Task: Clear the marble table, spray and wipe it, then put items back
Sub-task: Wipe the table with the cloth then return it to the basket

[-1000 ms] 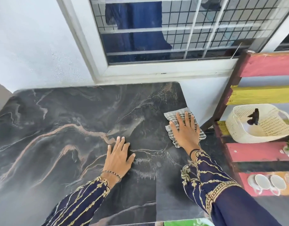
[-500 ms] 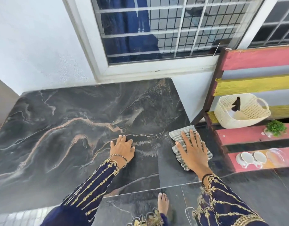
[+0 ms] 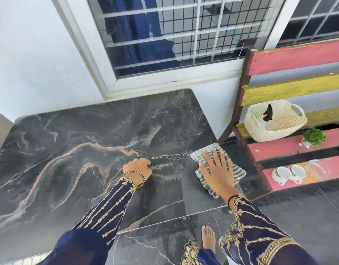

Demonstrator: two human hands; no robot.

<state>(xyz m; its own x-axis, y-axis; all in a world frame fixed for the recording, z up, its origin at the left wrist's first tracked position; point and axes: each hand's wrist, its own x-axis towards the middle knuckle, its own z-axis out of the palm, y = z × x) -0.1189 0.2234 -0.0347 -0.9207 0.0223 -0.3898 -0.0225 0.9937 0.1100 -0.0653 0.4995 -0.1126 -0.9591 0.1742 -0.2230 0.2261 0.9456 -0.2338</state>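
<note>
At the marble bench's [image 3: 69, 150] right edge, the right hand [image 3: 218, 175] presses the striped cloth [image 3: 238, 174] flat, fingers [image 3: 215, 157] straight, to wipe. The left hand [image 3: 137, 169], curled and holding nothing, probably braces the lean.

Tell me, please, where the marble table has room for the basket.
Bare: the left half of the marble table and its far strip under the window. Crowded: the right edge, where the right hand presses the striped cloth, the left hand resting beside it.
</note>
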